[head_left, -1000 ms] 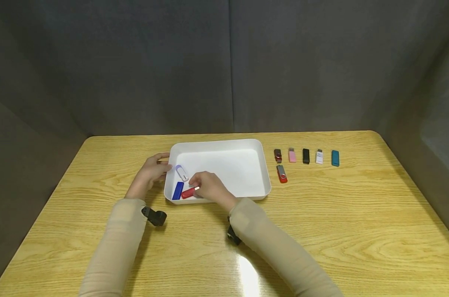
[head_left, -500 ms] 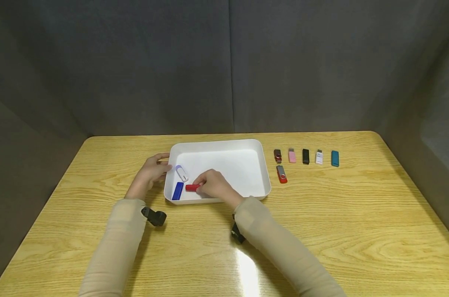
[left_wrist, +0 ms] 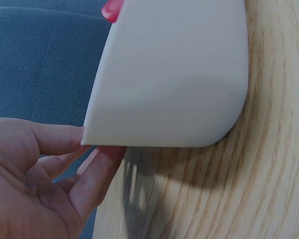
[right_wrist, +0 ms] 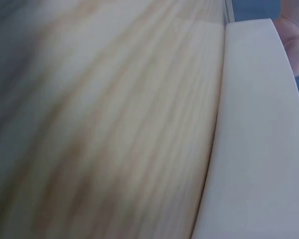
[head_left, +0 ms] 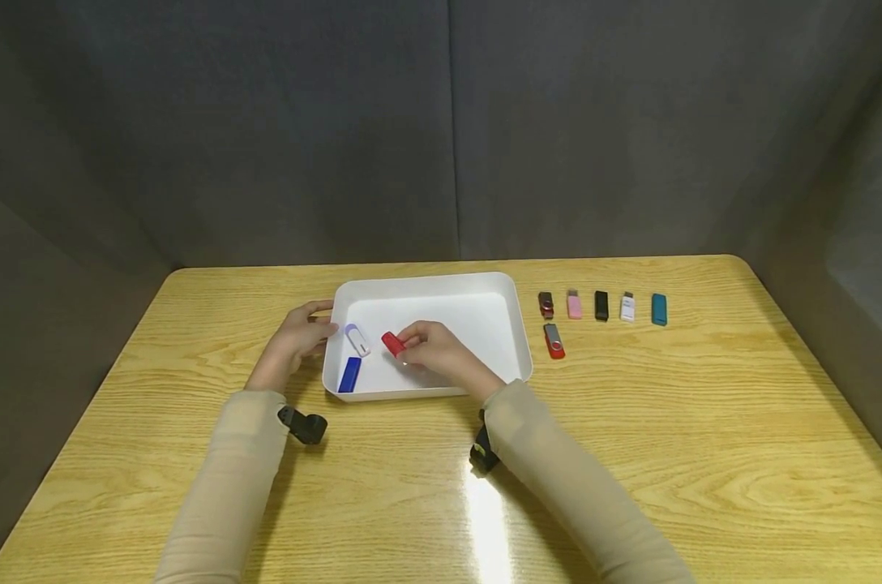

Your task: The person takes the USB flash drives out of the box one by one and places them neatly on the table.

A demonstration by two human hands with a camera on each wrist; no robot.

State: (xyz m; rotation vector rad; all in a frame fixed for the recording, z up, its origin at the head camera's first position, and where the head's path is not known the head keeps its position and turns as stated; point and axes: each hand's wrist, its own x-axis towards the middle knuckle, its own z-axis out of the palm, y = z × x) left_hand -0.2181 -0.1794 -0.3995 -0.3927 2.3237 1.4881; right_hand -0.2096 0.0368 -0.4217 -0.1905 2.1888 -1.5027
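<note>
A white tray [head_left: 507, 292] sits on the wooden table. My right hand [head_left: 430, 345] pinches a red USB stick [head_left: 392, 344] above the tray's floor. A blue USB stick [head_left: 349, 374] and a white one with a purple end [head_left: 357, 340] lie in the tray's left part. My left hand [head_left: 300, 334] holds the tray's left rim, its fingers [left_wrist: 65, 144] against the tray's outer wall [left_wrist: 179, 74]. The right wrist view shows only the tray wall [right_wrist: 254, 149] and blurred table.
Right of the tray lie several USB sticks in a row: dark red [head_left: 545, 305], pink [head_left: 574, 305], black [head_left: 601, 306], white [head_left: 627, 307], teal [head_left: 658, 310]. A red and silver one [head_left: 554, 341] lies below them. Grey curtains back the table.
My right hand has lifted the red USB stick from the tray's front left corner and carried it up and to the right. The left hand has stayed on the rim.
</note>
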